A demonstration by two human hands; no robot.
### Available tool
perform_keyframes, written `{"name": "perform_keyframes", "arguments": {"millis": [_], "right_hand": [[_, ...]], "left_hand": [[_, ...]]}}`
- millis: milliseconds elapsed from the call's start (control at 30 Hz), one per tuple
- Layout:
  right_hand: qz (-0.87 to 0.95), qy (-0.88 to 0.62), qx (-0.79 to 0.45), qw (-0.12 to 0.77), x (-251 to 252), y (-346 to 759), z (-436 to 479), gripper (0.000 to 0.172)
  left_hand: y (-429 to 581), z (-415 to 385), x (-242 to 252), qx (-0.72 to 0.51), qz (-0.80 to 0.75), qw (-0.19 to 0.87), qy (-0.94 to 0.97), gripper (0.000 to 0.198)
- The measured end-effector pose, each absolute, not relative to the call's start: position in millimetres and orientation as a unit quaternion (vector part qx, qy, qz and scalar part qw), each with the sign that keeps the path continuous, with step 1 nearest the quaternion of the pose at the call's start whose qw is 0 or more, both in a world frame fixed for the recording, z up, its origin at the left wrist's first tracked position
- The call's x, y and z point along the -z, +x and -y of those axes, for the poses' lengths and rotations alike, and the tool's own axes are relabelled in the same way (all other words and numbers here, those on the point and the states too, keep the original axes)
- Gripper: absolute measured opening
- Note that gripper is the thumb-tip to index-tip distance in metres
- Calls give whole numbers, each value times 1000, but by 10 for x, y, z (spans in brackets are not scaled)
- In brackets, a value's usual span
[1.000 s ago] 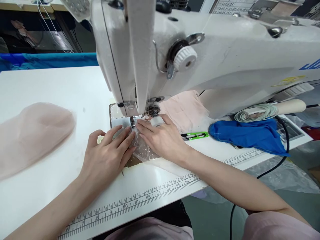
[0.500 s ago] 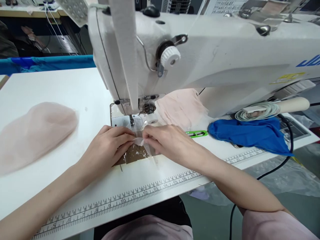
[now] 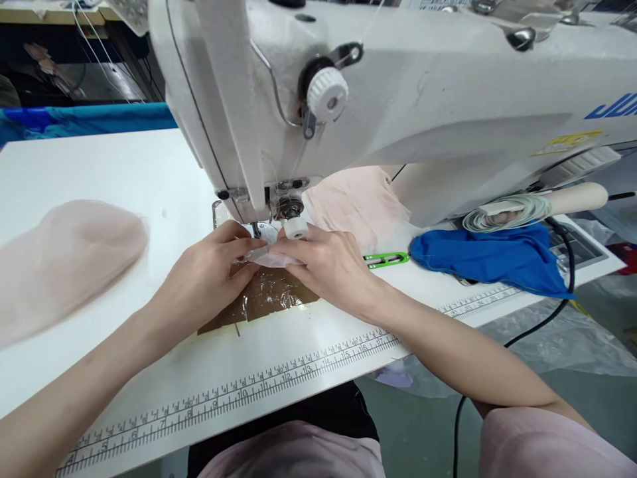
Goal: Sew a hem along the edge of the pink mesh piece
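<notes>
A white industrial sewing machine [image 3: 398, 99] stands over the white table [image 3: 124, 172]. Just in front of its needle and presser foot [image 3: 257, 229], both my hands pinch a small sheer pale pink fabric piece [image 3: 271, 257]. My left hand [image 3: 206, 275] grips its left edge with curled fingers. My right hand [image 3: 326, 262] holds its right side, fingertips closed on it, next to a small white knob [image 3: 295, 228]. A shiny brown taped patch [image 3: 266, 295] on the table lies under my hands.
A heap of sheer pink pieces [image 3: 64, 255] lies at the left. Pink cloth [image 3: 355, 202] sits behind the needle, green thread snips [image 3: 385, 259] and a blue cloth [image 3: 490, 259] to the right. A printed ruler [image 3: 249, 388] runs along the front edge; a black cable [image 3: 532, 328] hangs at the right.
My hands went from lying flat on the fabric at the needle to pinching the small piece, pulling it back, then bringing it up to the presser foot again.
</notes>
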State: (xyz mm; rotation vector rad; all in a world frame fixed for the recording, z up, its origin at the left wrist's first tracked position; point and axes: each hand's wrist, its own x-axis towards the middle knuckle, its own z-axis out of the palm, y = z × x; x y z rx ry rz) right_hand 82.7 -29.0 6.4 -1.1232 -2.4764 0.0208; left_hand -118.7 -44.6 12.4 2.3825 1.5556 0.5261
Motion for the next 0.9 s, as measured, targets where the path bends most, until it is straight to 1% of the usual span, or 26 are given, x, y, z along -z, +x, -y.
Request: {"name": "perform_keyframes", "arguments": {"millis": [67, 233, 333, 433, 533, 633, 700, 767, 833, 900], "right_hand": [[890, -406, -10, 209, -74, 820, 288, 27], [888, -413, -26, 199, -99, 835, 273, 33], [887, -419, -22, 192, -113, 844, 260, 27], [882, -429, -27, 192, -128, 828, 255, 26], [879, -433, -30, 199, -134, 801, 253, 37], [877, -430, -34, 210, -119, 786, 247, 50], [879, -421, -39, 219, -102, 783, 246, 52], [882, -413, -46, 222, -87, 782, 251, 49], [887, -408, -52, 209, -80, 781, 265, 40], [898, -396, -56, 182, -74, 782, 289, 33]], "left_hand": [[-1164, 448, -128, -187, -539, 122, 812, 31], [-1170, 469, -176, -207, -532, 172, 803, 34], [-1197, 470, -183, -201, -534, 183, 800, 34], [-1211, 449, -173, -197, -533, 178, 803, 33], [-1210, 413, -173, -204, -524, 186, 806, 33], [-1207, 386, -188, -215, -516, 218, 800, 39], [-1210, 384, -192, -219, -516, 236, 794, 41], [-1224, 399, -174, -224, -511, 243, 793, 40], [-1249, 431, -124, -226, -492, 238, 806, 40], [-1282, 479, -47, -229, -461, 203, 833, 39]]}}
